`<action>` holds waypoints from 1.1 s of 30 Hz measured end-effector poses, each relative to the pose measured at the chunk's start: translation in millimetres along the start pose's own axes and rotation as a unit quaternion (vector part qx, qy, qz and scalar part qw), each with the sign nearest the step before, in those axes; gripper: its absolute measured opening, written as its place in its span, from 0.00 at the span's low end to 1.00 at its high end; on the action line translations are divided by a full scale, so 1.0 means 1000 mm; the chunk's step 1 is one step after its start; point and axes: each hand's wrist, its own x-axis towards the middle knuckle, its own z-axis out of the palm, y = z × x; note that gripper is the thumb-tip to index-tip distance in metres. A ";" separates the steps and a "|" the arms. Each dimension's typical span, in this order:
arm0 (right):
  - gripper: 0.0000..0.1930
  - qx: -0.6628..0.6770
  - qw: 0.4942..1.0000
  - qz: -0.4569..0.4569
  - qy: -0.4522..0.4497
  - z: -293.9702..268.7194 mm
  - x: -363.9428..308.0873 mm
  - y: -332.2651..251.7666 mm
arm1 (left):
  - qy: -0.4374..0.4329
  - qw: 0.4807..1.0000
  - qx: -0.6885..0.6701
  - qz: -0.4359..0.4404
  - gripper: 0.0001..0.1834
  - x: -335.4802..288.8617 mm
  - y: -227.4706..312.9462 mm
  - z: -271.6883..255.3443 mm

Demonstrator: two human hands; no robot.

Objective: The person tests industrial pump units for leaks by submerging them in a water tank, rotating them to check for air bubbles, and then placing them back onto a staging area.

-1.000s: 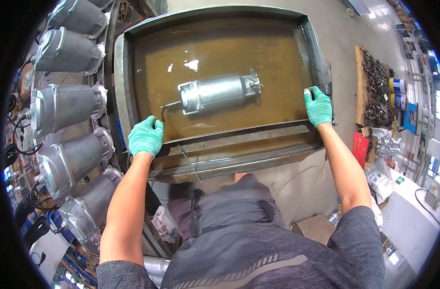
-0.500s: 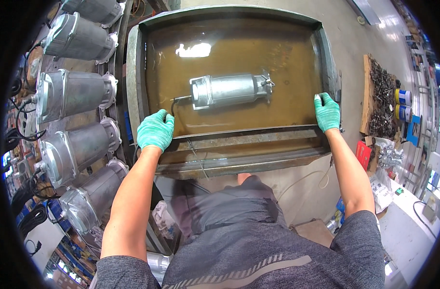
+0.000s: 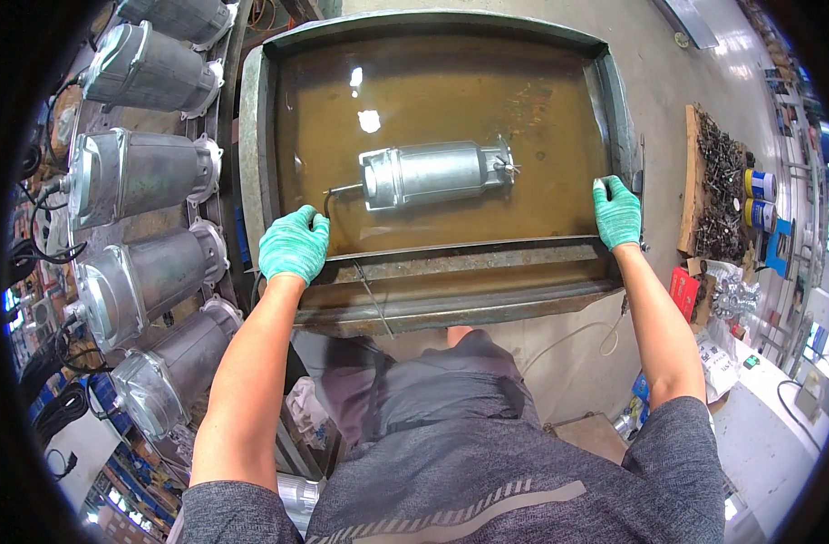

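A silver cylindrical motor (image 3: pixel 437 172) lies on its side in a metal tank (image 3: pixel 254 136) of brownish water. From its left end a black cable (image 3: pixel 330 210) bends down toward my left hand (image 3: pixel 293 245), gloved in green. That hand is closed over the tank's near left corner, with the cable's run hidden beside its fingers. Whether it also pinches the cable is not visible. On the right side, my right hand (image 3: pixel 618 213), also in a green glove, is closed around the tank's rim, thumb pointing up. Neither hand touches the motor.
Several similar silver motors (image 3: pixel 142 177) stand in a row on a rack to the left, with black cables. To the right are a wooden-sided box of dark metal parts (image 3: pixel 722 181), blue-and-yellow cans (image 3: pixel 761 185) and a red box (image 3: pixel 683 292). A thin hose (image 3: pixel 568 340) crosses the floor.
The motor appears slightly lower in the picture and tilted a little differently. The bright glare on the water has split into smaller patches. Both hands have stayed put.
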 end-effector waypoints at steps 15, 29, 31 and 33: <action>0.14 -0.001 1.000 -0.003 0.002 0.001 0.000 0.001 | 0.003 1.000 0.011 0.005 0.16 0.001 -0.001 0.003; 0.14 -0.001 1.000 -0.001 -0.001 -0.001 0.000 -0.001 | 0.007 1.000 0.012 0.006 0.16 0.001 0.000 0.002; 0.14 0.001 1.000 -0.002 -0.001 -0.001 0.000 -0.001 | 0.004 1.000 0.009 0.005 0.16 0.000 0.000 0.002; 0.14 0.003 1.000 0.001 -0.003 -0.001 0.000 -0.001 | 0.005 1.000 0.007 0.002 0.16 0.000 0.000 0.002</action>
